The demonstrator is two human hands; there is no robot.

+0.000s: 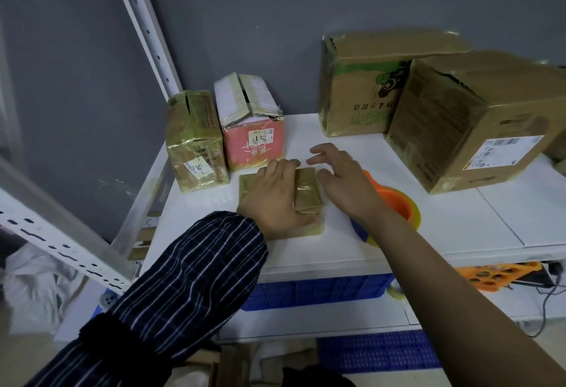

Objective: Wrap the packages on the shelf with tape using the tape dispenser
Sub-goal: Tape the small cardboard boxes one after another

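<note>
A small flat package [307, 192], brown and glossy with tape, lies near the front of the white shelf [459, 227]. My left hand [274, 196] rests flat on its left part, fingers straight. My right hand [340, 179] hovers just right of the package, fingers spread and relaxed, holding nothing. The orange and yellow tape dispenser [395, 205] with a blue part lies on the shelf under my right wrist, partly hidden by my forearm.
Two small taped boxes stand at the back left: a brown one [196, 141] and a pink-and-white one [251, 123]. Two large cartons [361, 86] [471, 123] stand at the back right. A blue crate [315, 291] sits on the lower shelf. A white upright post [144, 25] rises at the left.
</note>
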